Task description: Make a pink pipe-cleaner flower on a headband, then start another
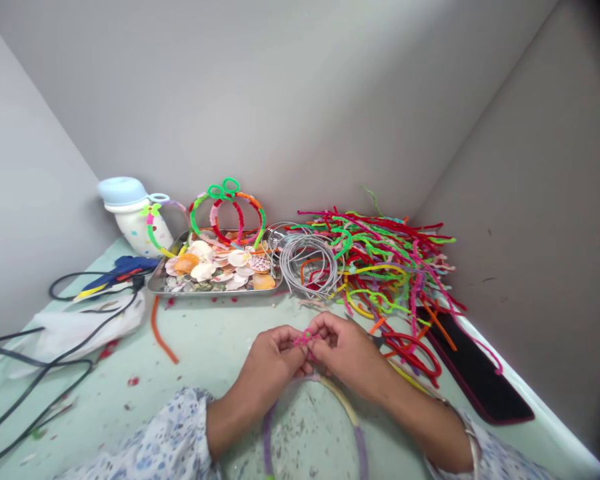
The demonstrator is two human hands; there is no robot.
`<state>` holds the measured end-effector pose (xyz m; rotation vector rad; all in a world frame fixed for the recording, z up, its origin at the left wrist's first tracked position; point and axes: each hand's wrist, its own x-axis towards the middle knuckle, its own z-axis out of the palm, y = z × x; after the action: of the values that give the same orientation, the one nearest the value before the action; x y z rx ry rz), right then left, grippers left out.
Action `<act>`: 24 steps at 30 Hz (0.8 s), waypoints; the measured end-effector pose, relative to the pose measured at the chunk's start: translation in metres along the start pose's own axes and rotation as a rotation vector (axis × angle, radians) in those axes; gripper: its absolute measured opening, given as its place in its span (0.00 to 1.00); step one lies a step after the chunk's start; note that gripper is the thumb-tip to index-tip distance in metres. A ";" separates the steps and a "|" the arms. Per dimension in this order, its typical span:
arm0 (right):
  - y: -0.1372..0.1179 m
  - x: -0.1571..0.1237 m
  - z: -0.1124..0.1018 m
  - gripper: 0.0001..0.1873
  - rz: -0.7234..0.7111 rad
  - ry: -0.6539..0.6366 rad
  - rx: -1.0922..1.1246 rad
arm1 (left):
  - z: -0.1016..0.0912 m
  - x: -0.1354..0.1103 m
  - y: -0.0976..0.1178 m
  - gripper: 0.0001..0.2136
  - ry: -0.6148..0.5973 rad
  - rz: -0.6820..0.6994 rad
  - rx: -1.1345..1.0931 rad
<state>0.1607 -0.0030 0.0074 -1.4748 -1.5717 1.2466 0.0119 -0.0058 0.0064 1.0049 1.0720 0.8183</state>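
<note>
My left hand (279, 353) and my right hand (341, 347) meet over the table, fingers pinched together on a small pink pipe-cleaner piece (306, 338) with a green spot in its middle. Just below the fingertips arches a headband (347, 403) wrapped in pale yellow and purple fuzzy bands. Its top lies partly behind my fingers, so I cannot tell whether the pink piece is fastened to it. Red-handled scissors (413, 353) lie to the right of my right hand.
A metal tray (215, 292) of seashells stands ahead, with finished-looking pipe-cleaner headbands (263, 217) on it. Beside it are coiled grey wire (310, 267) and a heap of pipe cleaners (385, 253). A black mat (485, 380), a white bottle (137, 223) and black cables (55, 360) flank the workspace.
</note>
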 end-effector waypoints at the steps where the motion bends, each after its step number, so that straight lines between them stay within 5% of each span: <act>1: -0.002 0.000 -0.001 0.06 0.015 -0.027 0.031 | 0.000 0.000 0.000 0.04 0.002 -0.005 -0.006; 6: -0.014 0.000 -0.009 0.07 0.068 -0.131 0.158 | 0.000 0.002 0.001 0.06 0.007 -0.035 -0.034; 24: 0.004 0.002 0.001 0.09 0.037 -0.030 0.016 | 0.002 0.001 0.001 0.04 0.031 -0.021 0.024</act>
<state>0.1614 -0.0019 0.0029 -1.4878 -1.5569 1.3045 0.0141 -0.0052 0.0071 1.0021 1.1200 0.8079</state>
